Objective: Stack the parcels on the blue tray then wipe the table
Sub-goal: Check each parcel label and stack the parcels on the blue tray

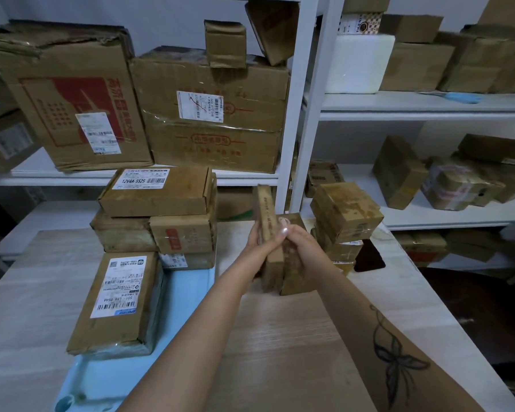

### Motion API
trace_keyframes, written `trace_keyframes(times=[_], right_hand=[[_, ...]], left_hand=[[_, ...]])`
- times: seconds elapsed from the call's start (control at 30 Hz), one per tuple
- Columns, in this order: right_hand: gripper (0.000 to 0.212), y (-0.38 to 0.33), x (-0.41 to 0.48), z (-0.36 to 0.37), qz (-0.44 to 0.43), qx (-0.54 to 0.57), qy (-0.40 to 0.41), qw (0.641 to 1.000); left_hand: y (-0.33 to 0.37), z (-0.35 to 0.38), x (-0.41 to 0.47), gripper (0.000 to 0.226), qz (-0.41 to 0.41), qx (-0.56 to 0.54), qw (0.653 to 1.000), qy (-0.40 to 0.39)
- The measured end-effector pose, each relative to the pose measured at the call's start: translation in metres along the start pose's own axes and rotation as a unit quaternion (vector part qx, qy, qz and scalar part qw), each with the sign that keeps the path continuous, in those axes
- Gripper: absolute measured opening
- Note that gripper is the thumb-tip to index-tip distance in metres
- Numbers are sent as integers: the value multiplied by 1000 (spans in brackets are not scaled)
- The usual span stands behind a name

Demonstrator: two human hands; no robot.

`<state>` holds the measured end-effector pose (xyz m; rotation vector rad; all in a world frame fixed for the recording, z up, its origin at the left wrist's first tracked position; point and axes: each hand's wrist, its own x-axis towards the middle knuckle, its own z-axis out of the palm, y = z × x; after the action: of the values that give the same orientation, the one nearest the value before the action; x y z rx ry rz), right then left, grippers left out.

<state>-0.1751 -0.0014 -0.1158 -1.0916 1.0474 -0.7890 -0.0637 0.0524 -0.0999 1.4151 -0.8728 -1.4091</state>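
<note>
Both hands hold two small brown boxes on edge over the wooden table (pixel 280 337). The left hand (pixel 257 240) grips the thin parcel (pixel 266 215), and the right hand (pixel 299 249) curls round the thicker parcel (pixel 295 278). Just left of them, the blue tray (pixel 188 282) carries stacked parcels (pixel 158 221).

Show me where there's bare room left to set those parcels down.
Bare tray shows between the labelled flat parcel and the left forearm. Bare table lies right of that forearm. The tray's far end is crowded with stacked parcels.
</note>
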Motion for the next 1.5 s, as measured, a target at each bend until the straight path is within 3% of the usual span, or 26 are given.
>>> trace_keyframes(times=[0.1,0.17,0.27,0.4,0.57,0.7,1.0,1.13,1.2,1.3,1.4,1.5], right_hand=[[33,-3,-4,2,-5,2,-14,1000],[32,-8,-7,4,-10,-5,18,1000],[30,-12,-9,5,25,-12,55,998],[25,-16,-14,7,99,37,43,993],[32,-20,-12,8,95,15,98,991],[31,-18,-16,7,79,37,89,992],[22,-23,-24,12,56,34,52,996],[40,-25,-23,12,27,37,45,998],[51,-25,-22,12,16,37,48,998],[52,-26,-22,11,4,2,33,999],[47,-29,-29,11,-24,-46,36,998],[50,-29,-34,9,-31,-46,48,997]], left_hand=[[-1,-7,-5,66,-47,-130,989,-46],[-3,-16,-10,52,-62,-252,963,-72],[-7,-26,-14,56,-58,-344,932,-99],[-8,-31,-17,49,-55,-335,935,-108],[-12,-47,-17,46,-51,-209,971,-103],[-17,-55,-8,39,-33,-96,994,-32],[-9,-58,-10,38,-16,-60,998,11],[-2,-54,-13,44,0,-8,999,38],[3,-52,-15,60,-31,10,997,71],[11,-53,-14,81,-88,-25,992,91],[17,-54,-14,93,-120,-148,981,45],[24,-52,-22,74,-109,-240,965,8]])
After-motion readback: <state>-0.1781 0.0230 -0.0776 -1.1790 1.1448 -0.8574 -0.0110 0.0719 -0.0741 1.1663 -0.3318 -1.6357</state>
